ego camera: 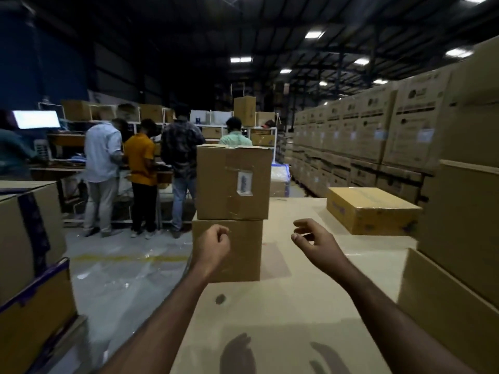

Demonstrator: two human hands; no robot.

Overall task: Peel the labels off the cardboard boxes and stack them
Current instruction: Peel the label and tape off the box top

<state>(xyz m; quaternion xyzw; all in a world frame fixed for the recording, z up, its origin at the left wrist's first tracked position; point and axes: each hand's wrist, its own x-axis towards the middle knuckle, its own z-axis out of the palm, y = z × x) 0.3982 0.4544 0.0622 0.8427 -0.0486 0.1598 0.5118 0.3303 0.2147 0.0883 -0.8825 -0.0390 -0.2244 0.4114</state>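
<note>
Our left hand [213,242] is curled into a loose fist in front of the lower plain brown cardboard box [237,255], and we cannot tell whether it pinches anything. Our right hand [313,238] hangs apart from it, fingers loosely bent and holding nothing. Both hover above the broad pale cardboard surface [283,306] we work on.

Just beyond our left hand, the upper taped brown cardboard box [233,182] sits on the lower one, shifted a little toward our right. Its small white label [244,184], under clear tape, faces us and looks unpeeled.

We judge the offset stack the main risk: tugging at that label with one hand could slide or tip the upper box toward the floor beyond our left hand, unless the other hand braces it. The tape over the label may also tear the paper or lift the cardboard skin.

Beyond our right hand lies a flat yellow-brown taped carton [374,210]. The label's print is too blurred to read; the tall stacked cartons [378,125] further right carry a round logo we cannot make out
</note>
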